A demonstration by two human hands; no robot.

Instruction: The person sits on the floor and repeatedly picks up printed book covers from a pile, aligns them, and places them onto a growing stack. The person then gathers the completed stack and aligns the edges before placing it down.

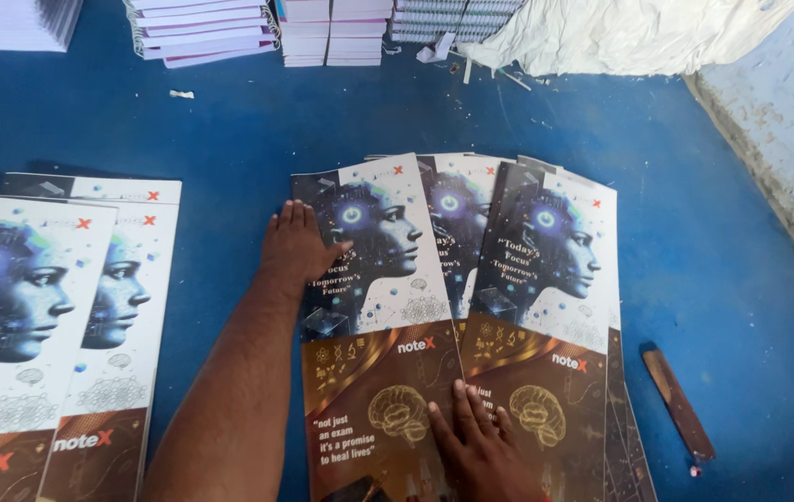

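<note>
The fanned glossy printed cover sheets are pressed flat by open left hand at 10 o'clock and right hand; squaring appears pending.

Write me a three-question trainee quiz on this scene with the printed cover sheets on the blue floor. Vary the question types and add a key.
1. True or false: the left hand rests flat on the left edge of the fanned cover sheets.
2. Multiple choice: the brown wooden strip on the blue floor lies (A) under the left hand, (B) to the right of the fanned sheets, (C) on the second pile of sheets at far left.
3. Fill in: the right hand presses on the ____ lower part of the sheets.

Key: 1 true; 2 B; 3 brown.
</note>
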